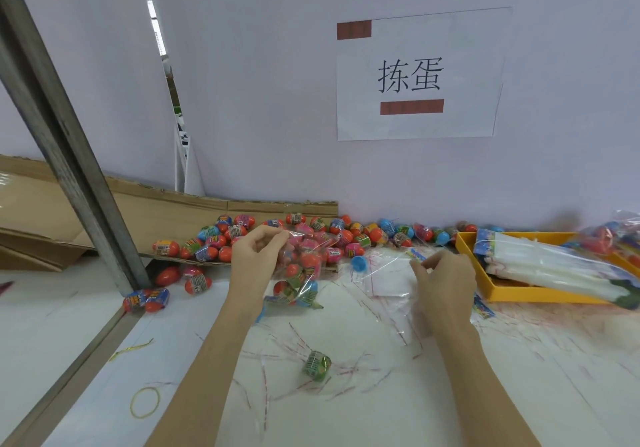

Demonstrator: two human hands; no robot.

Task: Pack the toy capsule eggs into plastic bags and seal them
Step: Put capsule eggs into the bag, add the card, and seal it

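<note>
My left hand [254, 259] pinches the top of a clear plastic bag [299, 275] filled with several capsule eggs, hanging just above the white table. My right hand [441, 278] pinches a small printed label card [417, 255] at the mouth of an empty clear bag [384, 273] lying on a pile of bags. A heap of loose capsule eggs [311, 230], mostly orange, pink and blue, lies along the wall behind both hands. One green egg [317, 365] lies alone on the table nearer to me.
A yellow tray [512, 292] at right holds packs of bags and cards. Flattened cardboard [166, 204] lies at the back left, crossed by a grey metal post [69, 155]. Thin plastic strips [294, 349] and a yellow rubber band [144, 402] litter the table. A paper sign [415, 75] hangs on the wall.
</note>
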